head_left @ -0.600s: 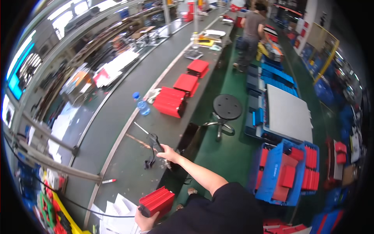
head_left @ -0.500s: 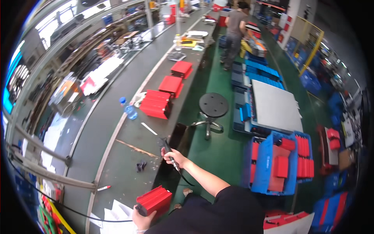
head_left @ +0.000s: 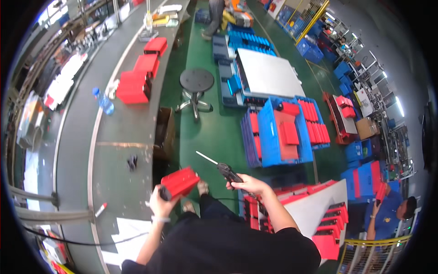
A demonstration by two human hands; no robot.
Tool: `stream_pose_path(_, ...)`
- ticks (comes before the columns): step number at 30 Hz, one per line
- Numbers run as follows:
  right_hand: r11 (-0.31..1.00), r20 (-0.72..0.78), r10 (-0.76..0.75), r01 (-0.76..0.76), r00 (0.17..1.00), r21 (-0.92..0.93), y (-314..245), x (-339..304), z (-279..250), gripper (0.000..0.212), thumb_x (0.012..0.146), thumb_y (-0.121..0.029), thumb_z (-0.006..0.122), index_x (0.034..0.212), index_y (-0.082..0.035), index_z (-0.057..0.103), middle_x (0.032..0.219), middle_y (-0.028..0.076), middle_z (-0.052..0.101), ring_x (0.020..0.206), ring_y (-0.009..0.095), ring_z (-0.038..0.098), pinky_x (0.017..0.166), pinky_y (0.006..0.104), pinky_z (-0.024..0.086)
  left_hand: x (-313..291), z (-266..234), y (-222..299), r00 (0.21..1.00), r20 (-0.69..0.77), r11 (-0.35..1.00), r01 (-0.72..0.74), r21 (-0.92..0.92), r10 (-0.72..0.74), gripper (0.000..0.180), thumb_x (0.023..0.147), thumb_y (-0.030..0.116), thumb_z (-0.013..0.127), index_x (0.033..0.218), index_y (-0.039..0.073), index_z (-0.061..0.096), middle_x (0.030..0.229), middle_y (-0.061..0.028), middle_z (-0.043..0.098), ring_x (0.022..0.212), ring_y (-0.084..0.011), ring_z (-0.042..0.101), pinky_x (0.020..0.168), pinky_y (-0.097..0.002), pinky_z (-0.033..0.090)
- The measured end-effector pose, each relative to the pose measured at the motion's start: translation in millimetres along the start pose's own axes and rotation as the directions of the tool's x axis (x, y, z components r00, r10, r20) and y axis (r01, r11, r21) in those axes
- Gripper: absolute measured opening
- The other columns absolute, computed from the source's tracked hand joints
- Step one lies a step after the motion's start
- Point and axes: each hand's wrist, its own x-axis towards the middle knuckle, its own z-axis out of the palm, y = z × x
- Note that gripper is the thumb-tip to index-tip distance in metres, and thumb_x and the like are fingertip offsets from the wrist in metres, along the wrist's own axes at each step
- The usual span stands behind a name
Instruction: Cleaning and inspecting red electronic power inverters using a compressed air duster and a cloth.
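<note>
My left hand (head_left: 159, 204) is closed round the dark end of a red box-shaped housing (head_left: 181, 182), held in the air by the bench edge, above my feet. In my right hand (head_left: 251, 184) is a black power screwdriver (head_left: 229, 173); its long thin bit points up and to the left, touching nothing. On the bench (head_left: 121, 176) to my left lie a small dark part (head_left: 132, 162), a red-and-white marker (head_left: 101, 209) and white papers (head_left: 130, 229).
Red housings (head_left: 133, 86) and a water bottle (head_left: 105, 102) stand farther along the bench. A black stool (head_left: 196, 81) is ahead. Blue crates (head_left: 292, 155) of red parts stand right, before a white-topped stack (head_left: 269, 73). Close by is a white board (head_left: 315, 201) with red parts. Two other people are partly visible.
The view has swung to the right. My right hand has carried the screwdriver away from the bench, to the right. My left hand still holds the red housing, now farther from the papers.
</note>
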Motion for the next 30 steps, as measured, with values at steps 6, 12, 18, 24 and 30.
stream_pose_path(6, 0.856, -0.238, 0.104, -0.209, 0.966, -0.474, 4.1, -80.2, 38.4, 0.045, 0.089, -0.032, 0.06, 0.116, 0.001, 0.05, 0.085, 0.008, 0.058, 0.08, 0.016, 0.054, 0.071, 0.0324, 0.046, 1.2, 43.4, -7.6, 0.979, 0.014, 0.979, -0.201, -0.024, 0.202, 0.042, 0.057, 0.02, 0.079, 0.091, 0.007, 0.059, 0.08, -0.0134, 0.062, 0.075, -0.0333, 0.062, 0.069, -0.0389, 0.05)
stream_pose_path(12, 0.835, -0.033, 0.282, -0.262, 0.959, -0.485, -21.8, -67.5, 50.6, 0.037, 0.089, -0.03, 0.059, 0.112, -0.002, 0.052, 0.084, 0.007, 0.062, 0.077, 0.016, 0.06, 0.071, 0.0307, 0.047, 11.6, 73.6, -37.0, 0.975, 0.065, 0.97, -0.217, 0.108, 0.211, 0.052, 0.054, 0.027, 0.083, 0.095, 0.006, 0.058, 0.08, -0.0123, 0.061, 0.076, -0.0321, 0.061, 0.069, -0.0392, 0.049)
stream_pose_path(18, 0.878, -0.16, 0.352, -0.384, 0.922, -0.286, 32.6, -66.7, 8.3, 0.032, 0.086, -0.027, 0.06, 0.1, 0.001, 0.053, 0.08, 0.004, 0.06, 0.072, 0.011, 0.058, 0.065, 0.0271, 0.048, -17.2, 67.3, -20.6, 0.952, 0.138, 0.948, -0.291, 0.126, 0.274, 0.05, 0.054, 0.025, 0.082, 0.095, 0.006, 0.059, 0.083, -0.0132, 0.062, 0.078, -0.0323, 0.062, 0.07, -0.0383, 0.049)
stream_pose_path(24, 0.943, 0.155, 0.313, -0.287, 0.937, -0.167, 33.4, -42.7, 17.8, 0.021, 0.09, -0.021, 0.058, 0.097, -0.001, 0.055, 0.086, 0.003, 0.062, 0.078, 0.01, 0.061, 0.071, 0.0266, 0.049, -24.9, 65.1, -33.8, 0.965, 0.132, 0.959, -0.246, 0.144, 0.227, 0.055, 0.052, 0.021, 0.085, 0.098, 0.008, 0.059, 0.084, -0.0139, 0.064, 0.078, -0.0348, 0.062, 0.07, -0.0397, 0.05)
stream_pose_path(30, 0.949, 0.195, 0.303, -0.277, 0.933, -0.148, 24.5, -36.4, 22.2, 0.021, 0.09, -0.022, 0.059, 0.096, -0.003, 0.055, 0.083, 0.004, 0.065, 0.07, 0.012, 0.064, 0.063, 0.0255, 0.05, -16.5, 62.6, -36.0, 0.935, 0.208, 0.926, -0.326, 0.189, 0.287, 0.057, 0.049, 0.02, 0.085, 0.096, 0.009, 0.056, 0.087, -0.0123, 0.062, 0.082, -0.0344, 0.06, 0.072, -0.0415, 0.048)
